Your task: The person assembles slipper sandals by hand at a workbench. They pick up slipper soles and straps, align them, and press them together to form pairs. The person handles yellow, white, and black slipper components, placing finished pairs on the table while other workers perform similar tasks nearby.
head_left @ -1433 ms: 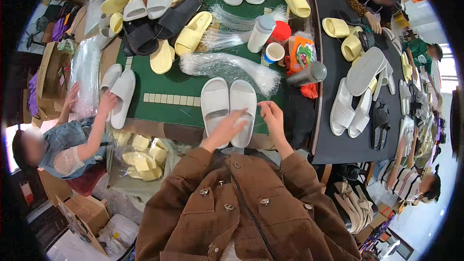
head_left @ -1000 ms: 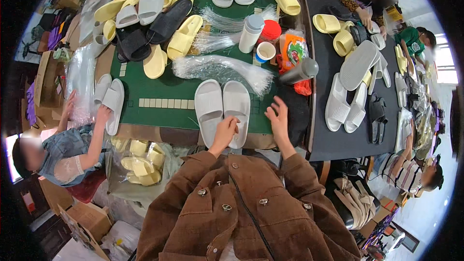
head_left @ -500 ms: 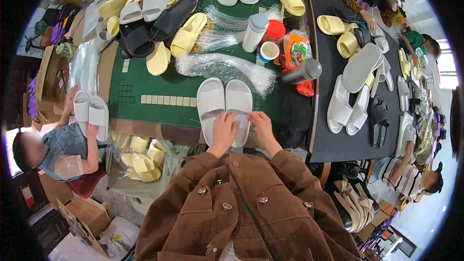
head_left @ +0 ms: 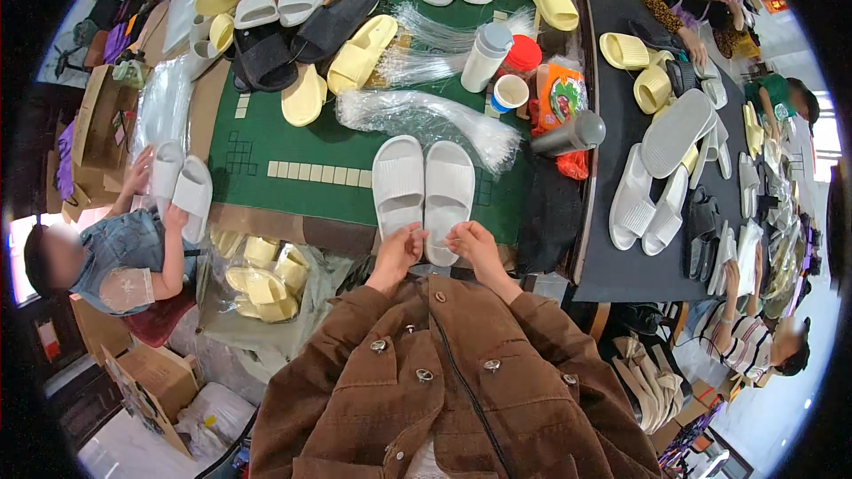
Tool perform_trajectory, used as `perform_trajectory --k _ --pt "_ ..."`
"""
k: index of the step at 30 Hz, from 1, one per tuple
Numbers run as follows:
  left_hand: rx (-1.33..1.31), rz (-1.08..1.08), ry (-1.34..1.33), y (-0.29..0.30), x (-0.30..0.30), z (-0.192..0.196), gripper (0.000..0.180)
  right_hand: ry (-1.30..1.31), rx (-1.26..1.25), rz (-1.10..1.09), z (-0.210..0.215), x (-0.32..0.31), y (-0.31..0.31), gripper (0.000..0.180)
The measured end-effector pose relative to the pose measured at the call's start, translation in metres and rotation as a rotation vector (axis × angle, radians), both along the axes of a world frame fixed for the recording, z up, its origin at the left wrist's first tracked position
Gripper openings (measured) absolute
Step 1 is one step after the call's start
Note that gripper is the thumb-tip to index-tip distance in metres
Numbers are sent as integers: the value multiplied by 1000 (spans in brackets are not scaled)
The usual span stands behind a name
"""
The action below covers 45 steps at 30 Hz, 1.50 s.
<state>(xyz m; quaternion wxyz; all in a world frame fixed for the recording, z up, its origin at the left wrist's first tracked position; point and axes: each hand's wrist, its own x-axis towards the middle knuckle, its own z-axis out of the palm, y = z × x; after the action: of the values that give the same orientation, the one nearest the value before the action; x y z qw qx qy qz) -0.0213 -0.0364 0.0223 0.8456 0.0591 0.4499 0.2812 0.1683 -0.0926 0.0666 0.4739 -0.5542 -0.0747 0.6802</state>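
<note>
A pair of white slides (head_left: pixel 422 188) lies side by side on the green mat (head_left: pixel 266 137), just in front of the person. Their long axes run away from the person, toes toward the far side of the table, heels at the near edge. The left hand (head_left: pixel 399 248) pinches the heel of the left slide, fingers closed on it; the right hand (head_left: pixel 470 244) grips the heel of the right slide the same way.

Just beyond the toes lies a bundle of clear bags (head_left: pixel 426 120), its length running across the table. Further off stand a white bottle (head_left: pixel 486 56), a paper cup (head_left: pixel 509 92) whose contents cannot be seen, a red lid (head_left: pixel 523 53) and a grey flask (head_left: pixel 568 134) lying on its side. At the far left of the mat sits a heap of yellow, white and black slides (head_left: pixel 297 22).

Below the table's left edge an open sack (head_left: pixel 266 279) holds yellow slides. Beside it a seated person holds another white pair (head_left: pixel 180 184). The dark table (head_left: pixel 612 275) to the right carries more loose slides.
</note>
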Motion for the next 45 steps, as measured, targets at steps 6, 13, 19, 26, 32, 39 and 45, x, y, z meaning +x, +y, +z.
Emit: perform_trajectory --k 6,13,19,26,32,39,45 --pt "200 96 241 2 -10 21 37 -62 -13 44 -6 -1 -8 19" --pt "532 176 607 -4 -17 29 33 34 -59 125 -10 -5 -16 20" --pt "613 -88 642 -14 -20 35 10 148 -145 172 -22 -2 -24 17" --pt "566 -349 742 -15 -19 35 10 123 -166 136 -25 2 -27 16" --pt "635 -297 824 -13 -21 9 4 72 -198 51 -24 -1 -19 13" --pt "781 -169 893 -5 -16 5 7 132 -212 -97 -40 -6 -11 9" --pt "1097 -306 1058 3 -3 5 39 228 -152 -262 -61 -17 21 12"
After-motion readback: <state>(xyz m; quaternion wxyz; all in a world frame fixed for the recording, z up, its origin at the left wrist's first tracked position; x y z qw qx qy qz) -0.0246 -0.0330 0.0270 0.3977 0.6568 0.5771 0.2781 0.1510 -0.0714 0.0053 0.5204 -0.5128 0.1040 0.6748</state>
